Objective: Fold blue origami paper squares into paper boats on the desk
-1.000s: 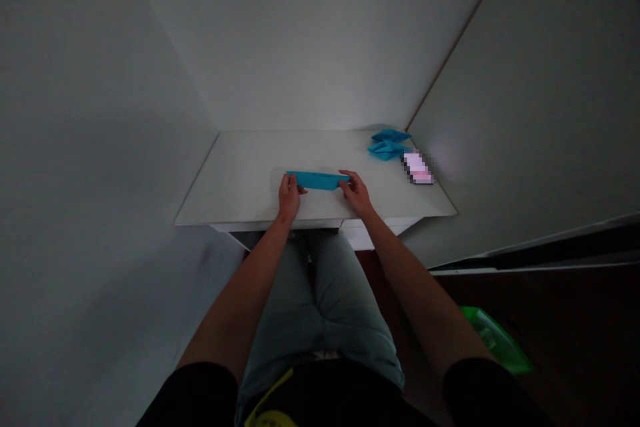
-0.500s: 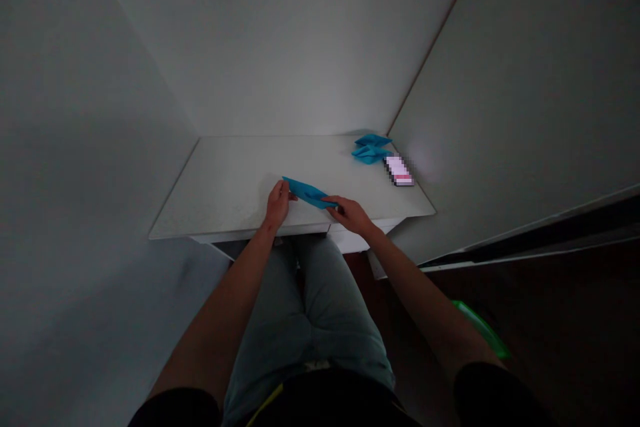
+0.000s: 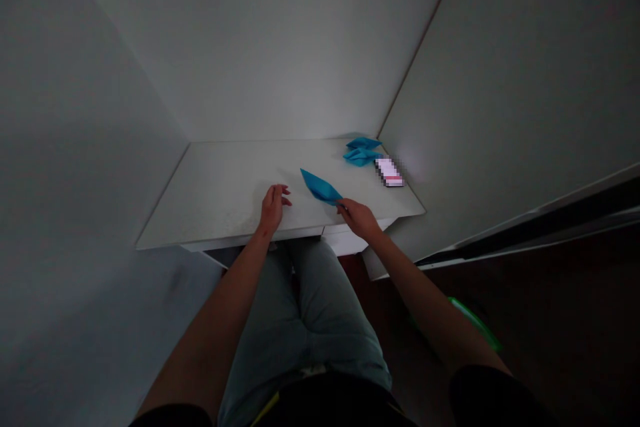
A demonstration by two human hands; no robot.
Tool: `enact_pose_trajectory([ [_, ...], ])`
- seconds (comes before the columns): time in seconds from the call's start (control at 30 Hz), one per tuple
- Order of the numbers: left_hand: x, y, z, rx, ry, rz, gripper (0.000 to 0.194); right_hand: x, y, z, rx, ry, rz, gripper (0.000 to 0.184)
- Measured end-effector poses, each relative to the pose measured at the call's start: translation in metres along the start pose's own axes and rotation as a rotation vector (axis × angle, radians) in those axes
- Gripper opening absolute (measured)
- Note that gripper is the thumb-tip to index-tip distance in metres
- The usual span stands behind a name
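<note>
A blue folded paper boat (image 3: 320, 188) is held up over the white table (image 3: 225, 180), tilted, its far tip pointing left and away. My right hand (image 3: 358, 217) pinches its near right tip. To the left of the boat, my left hand (image 3: 274, 207) holds nothing; its fingers are apart and it does not touch the paper. At the table's back right corner are two more blue folded paper boats, one (image 3: 364, 143) behind the other (image 3: 361, 157).
A phone (image 3: 389, 172) with a lit, blurred screen lies by the table's right edge, close to the boats. Walls (image 3: 280, 47) close in the table behind and at the sides. A green object (image 3: 475, 323) is on the dark floor at lower right.
My left hand has let go of the paper boat and moved slightly left. The boat, now in my right hand only, shows a wider side. The view has shifted a little.
</note>
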State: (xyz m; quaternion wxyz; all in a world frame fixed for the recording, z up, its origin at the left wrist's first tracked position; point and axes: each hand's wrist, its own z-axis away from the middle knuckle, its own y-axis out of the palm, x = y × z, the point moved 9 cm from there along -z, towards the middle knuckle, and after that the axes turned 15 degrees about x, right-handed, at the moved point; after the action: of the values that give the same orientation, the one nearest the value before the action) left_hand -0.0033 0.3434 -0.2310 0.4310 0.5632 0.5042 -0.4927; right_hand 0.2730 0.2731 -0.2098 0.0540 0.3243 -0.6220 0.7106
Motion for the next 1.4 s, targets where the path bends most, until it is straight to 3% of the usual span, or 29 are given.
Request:
enact_pose_trajectory([
  [0.2, -0.004, 0.0, 0.001, 0.001, -0.007, -0.084, 0.054, -0.058, -0.04, 0.006, -0.189, 0.257, 0.018, 0.033],
  [0.3, -0.005, 0.001, 0.002, 0.01, -0.018, -0.112, 0.051, -0.08, -0.05, -0.002, -0.223, 0.353, 0.022, 0.037],
  [0.4, -0.004, 0.001, 0.002, 0.019, -0.035, -0.157, 0.048, -0.092, -0.052, -0.012, -0.207, 0.363, 0.002, 0.051],
  [0.53, -0.001, 0.001, 0.002, 0.035, -0.073, -0.221, 0.046, -0.091, -0.047, -0.019, -0.147, 0.284, -0.029, 0.065],
  [0.77, -0.003, 0.002, 0.003, 0.048, -0.079, -0.255, 0.046, -0.074, -0.029, -0.014, -0.007, 0.096, -0.088, 0.054],
  [0.97, -0.008, 0.005, 0.005, 0.054, -0.069, -0.27, 0.048, -0.084, -0.054, -0.021, -0.102, 0.225, 0.126, 0.042],
  [1.23, -0.007, 0.004, 0.005, 0.051, -0.077, -0.297, 0.047, -0.078, -0.065, -0.076, 0.206, 0.232, 0.558, 0.048],
  [1.4, -0.009, 0.006, 0.006, 0.066, -0.079, -0.291, 0.045, -0.08, -0.078, -0.087, 0.227, 0.234, 0.588, 0.048],
])
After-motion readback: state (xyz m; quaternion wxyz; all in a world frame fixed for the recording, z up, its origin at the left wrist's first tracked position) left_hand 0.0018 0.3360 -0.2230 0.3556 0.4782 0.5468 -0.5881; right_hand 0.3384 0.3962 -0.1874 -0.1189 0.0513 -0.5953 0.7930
